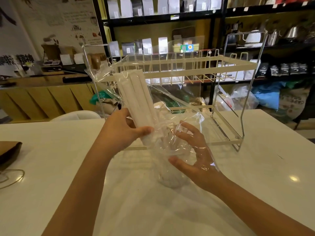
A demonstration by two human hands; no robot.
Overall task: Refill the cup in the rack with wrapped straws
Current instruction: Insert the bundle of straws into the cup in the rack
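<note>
The wrapped straws (pixel 134 97) stand as a white bundle just left of centre, tilted with their tops toward eleven o'clock, still half inside a crinkled clear plastic bag (pixel 170 103). The left hand (pixel 122 132) has its fingers clenched around the bundle's lower end, thumb across the front. At four o'clock from it the right hand (pixel 192 154) is spread, fingers released and curved, with the film draped over them; whether it pinches the bag I cannot tell. Just below that hand a clear cup (pixel 168 174) seems to sit on the white table (pixel 51 176), though glare and film blur its outline, so it appears to be out of the rack (pixel 187 72) for now.

The likely trouble is the loose film: if it stays bunched over the cup's mouth, the straws could catch on it, fan out and spill across the table, or knock the light cup over. A slack grip on the smooth paper sleeves could also let a few slide free.

Behind, at twelve o'clock, the wire rack stands with both tiers bare; its upper tier hangs low over the lower one and may crowd tall straws when the cup goes back. A brown paper bag (pixel 8 152) lies at nine o'clock, well apart.
</note>
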